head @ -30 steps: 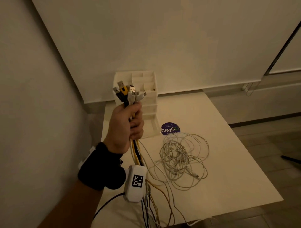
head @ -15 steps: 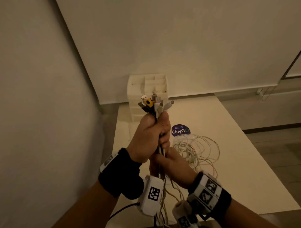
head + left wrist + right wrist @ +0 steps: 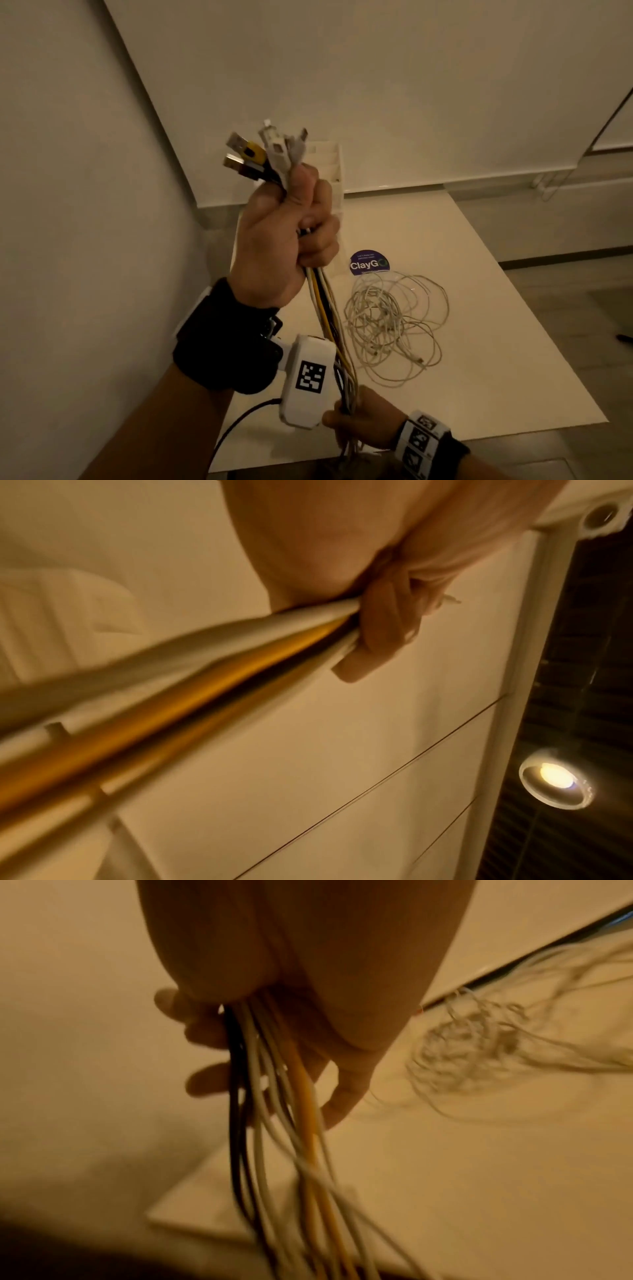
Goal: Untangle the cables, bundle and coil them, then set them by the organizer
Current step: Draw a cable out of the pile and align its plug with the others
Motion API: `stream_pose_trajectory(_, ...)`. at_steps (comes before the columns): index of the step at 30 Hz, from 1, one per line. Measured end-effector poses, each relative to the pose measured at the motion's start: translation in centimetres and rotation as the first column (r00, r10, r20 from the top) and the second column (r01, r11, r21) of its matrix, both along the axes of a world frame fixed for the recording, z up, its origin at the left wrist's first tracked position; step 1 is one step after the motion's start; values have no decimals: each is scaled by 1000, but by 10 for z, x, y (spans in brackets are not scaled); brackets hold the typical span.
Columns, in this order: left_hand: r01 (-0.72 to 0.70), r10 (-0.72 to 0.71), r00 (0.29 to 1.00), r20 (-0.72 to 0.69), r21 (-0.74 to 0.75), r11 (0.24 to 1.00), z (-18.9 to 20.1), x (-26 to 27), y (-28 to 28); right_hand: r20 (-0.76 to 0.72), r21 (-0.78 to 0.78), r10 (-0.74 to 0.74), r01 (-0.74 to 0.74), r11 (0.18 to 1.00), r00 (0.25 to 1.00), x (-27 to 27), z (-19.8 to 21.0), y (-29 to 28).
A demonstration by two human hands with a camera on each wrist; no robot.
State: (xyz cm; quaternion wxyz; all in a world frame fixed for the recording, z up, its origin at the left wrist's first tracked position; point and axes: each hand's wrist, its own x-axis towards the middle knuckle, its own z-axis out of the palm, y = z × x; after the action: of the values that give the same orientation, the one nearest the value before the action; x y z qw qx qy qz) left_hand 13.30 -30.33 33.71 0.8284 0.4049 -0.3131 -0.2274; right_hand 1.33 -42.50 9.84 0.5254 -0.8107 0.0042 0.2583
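My left hand (image 3: pixel 291 236) is raised in a fist around a bundle of cables (image 3: pixel 323 301), white, yellow and black, with their USB plugs (image 3: pixel 263 154) sticking out above the fist. The cables hang down to my right hand (image 3: pixel 359 421), which grips the same bundle lower, near the table's front edge. In the right wrist view the strands (image 3: pixel 284 1110) run loosely through my curled fingers. In the left wrist view my left hand's fingers (image 3: pixel 383 631) clamp the blurred bundle. A tangled pile of thin white cables (image 3: pixel 394 322) lies on the table. The white organizer (image 3: pixel 334 178) stands behind my left hand, mostly hidden.
The white table (image 3: pixel 513 342) is pushed into a corner, with a wall close on the left and another behind. A round purple ClayGo sticker (image 3: pixel 369 263) lies between organizer and cable pile. Grey floor lies to the right.
My left hand has lifted the plug ends higher. My right hand, just under the left half a second ago, has slid down the bundle to the table's front edge.
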Motion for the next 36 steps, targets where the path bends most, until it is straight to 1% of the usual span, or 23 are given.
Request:
stream_pose_trajectory(3, 0, 0, 1000, 13, -21, 1000, 10, 2, -3, -62, -143, -107, 97, 985, 992, -12, -47, -15)
stream_pose_trajectory(5, -16, 17, 1000, -7, 18, 1000, 3, -2, -11, -89, -206, -82, 62, 977, 993, -15, -63, -19)
stream_pose_trajectory(7, -29, 30, 999, -18, 49, 998, -7, -6, -19, -107, -244, -30, 3, 970, 994, -16, -67, -22)
stream_pose_trajectory(10, -23, 24, 1000, -12, 52, 998, -11, -6, -22, -124, -284, -19, -17, 959, 992, -18, -51, -26)
stream_pose_trajectory(11, -15, 15, 1000, -12, 41, 999, -10, -5, -22, -118, -255, 10, -40, 966, 993, -17, -49, -32)
stream_pose_trajectory(12, -7, 8, 1000, -14, 31, 1000, -10, -4, -21, -139, -236, 56, -87, 968, 989, -17, -37, -39)
stream_pose_trajectory(13, -3, 4, 1000, -18, 21, 1000, -10, -3, -20, -153, -208, 131, -161, 965, 980, -16, -31, -49)
stream_pose_trajectory(15, -7, 8, 1000, -27, 16, 1000, -11, -3, -21, -191, -251, 225, -269, 930, 956, -7, -20, -77)
stream_pose_trajectory(16, -16, 17, 999, -29, 19, 1000, -11, -2, -23, -206, -305, 243, -298, 904, 948, 1, -12, -92)
stream_pose_trajectory(17, -26, 27, 999, -28, 22, 999, -13, -2, -25, -195, -365, 237, -294, 883, 952, 11, -9, -109)
stream_pose_trajectory(18, -35, 35, 999, -27, 25, 999, -14, -2, -28, -146, -449, 199, -244, 859, 969, 22, -5, -124)
stream_pose_trajectory(20, -49, 51, 998, -36, 36, 998, -16, -2, -34, -25, -610, 128, -117, 784, 991, 47, -8, -145)
stream_pose_trajectory(21, -59, 61, 997, -40, 45, 997, -17, -2, -37, 8, -672, 104, -72, 737, 995, 57, -13, -151)
stream_pose_trajectory(22, -72, 74, 996, -42, 59, 996, -18, -2, -40, 8, -715, 91, -58, 697, 996, 65, -18, -153)
stream_pose_trajectory(23, -86, 89, 995, -42, 78, 993, -19, -1, -43, -18, -742, 92, -75, 666, 996, 71, -26, -152)
stream_pose_trajectory(24, -100, 105, 993, -47, 98, 990, -21, -1, -46, -69, -759, 109, -123, 639, 992, 73, -35, -151)
stream_pose_trajectory(26, -119, 129, 989, -69, 132, 984, -25, 1, -50, -138, -778, 179, -218, 589, 974, 73, -50, -147)
stream_pose_trajectory(28, -134, 148, 986, -79, 157, 978, -28, 3, -52, -145, -802, 237, -254, 541, 961, 71, -61, -147)
stream_pose_trajectory(29, -143, 159, 984, -80, 170, 975, -30, 4, -53, -126, -815, 253, -246, 525, 959, 70, -64, -149)
stream_pose_trajectory(30, -155, 172, 982, -82, 185, 971, -31, 6, -53, -90, -820, 257, -218, 529, 962, 69, -61, -152)
stream_pose_trajectory(33, -194, 222, 968, -114, 221, 956, -37, 12, -56, 120, -790, 239, -53, 610, 964, 72, -37, -167)
stream_pose_trajectory(35, -206, 246, 957, -153, 234, 950, -41, 17, -60, 296, -758, 235, 78, 648, 926, 76, -7, -179)
stream_pose_trajectory(36, -206, 250, 952, -176, 233, 950, -43, 19, -63, 393, -728, 238, 142, 671, 888, 78, 9, -185)
